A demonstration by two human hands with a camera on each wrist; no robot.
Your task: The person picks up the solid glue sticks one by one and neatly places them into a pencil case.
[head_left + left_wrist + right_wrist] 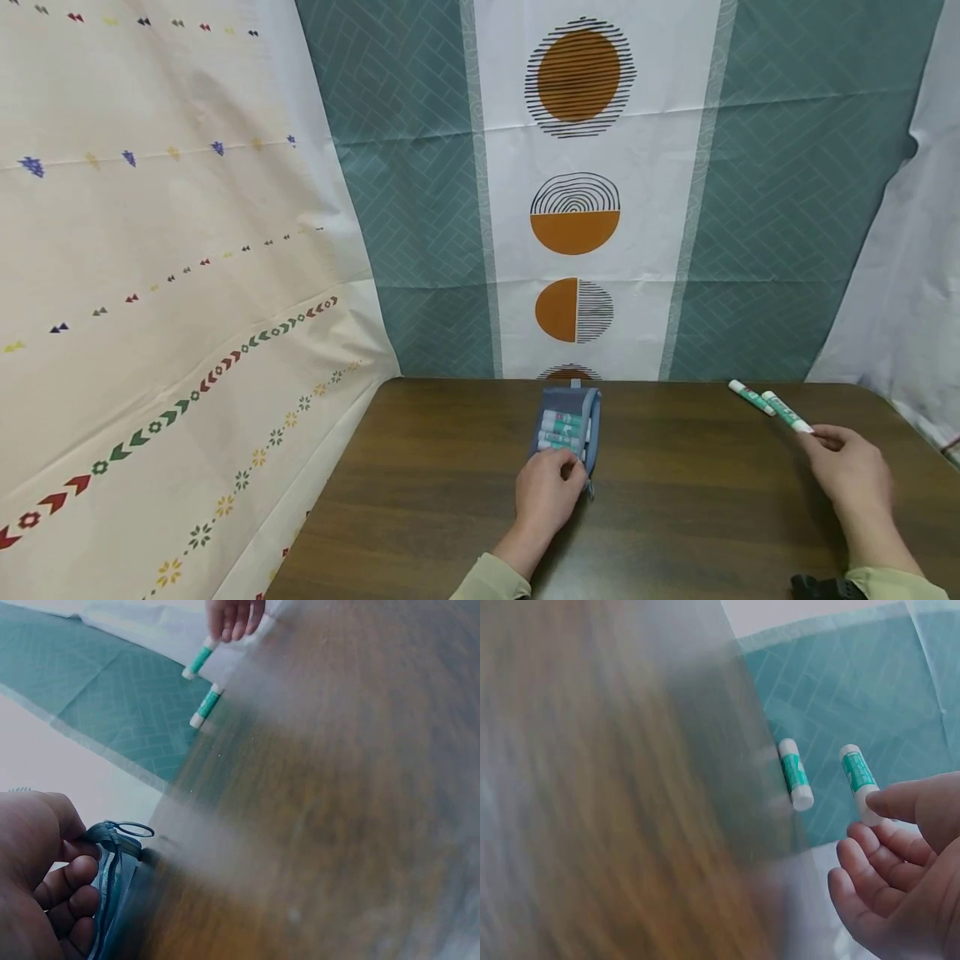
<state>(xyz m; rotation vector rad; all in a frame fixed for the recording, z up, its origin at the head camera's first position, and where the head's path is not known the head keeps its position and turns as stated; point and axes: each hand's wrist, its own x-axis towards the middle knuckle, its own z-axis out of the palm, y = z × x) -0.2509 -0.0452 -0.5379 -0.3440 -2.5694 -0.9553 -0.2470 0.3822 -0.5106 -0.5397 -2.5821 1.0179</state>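
Nearest, at the bottom, two pale green sleeves (491, 581), with one black device (825, 588) at the right cuff. Just beyond, two hands, well apart. In the thumb-and-finger pinch of the left hand (550, 492), the near end of one grey-blue pouch (562, 395). In the grasp of the right hand (855, 471), the near end of one white-and-green glue stick (786, 412), with the remaining fingers loosely bent.

Under all this, one table (675, 483), brown, wood-grained, softly shiny. Around the middle, toward the far edge, the pouch, with at least three similar tubes (562, 429) showing inside; full count impossible to tell. At the far right, one loose glue stick (752, 398) flat on the table, close to the held one. Outside the pouch, then, two sticks altogether.

Farthest, right behind the table, one hanging cloth with two teal panels (810, 250) and one white strip (517, 250) between, bearing four round orange-and-black motifs (579, 75), the lowest only partly visible. To the left, cream cloth (150, 250) with rows of small coloured patterns; to the right, plain white cloth (915, 292).
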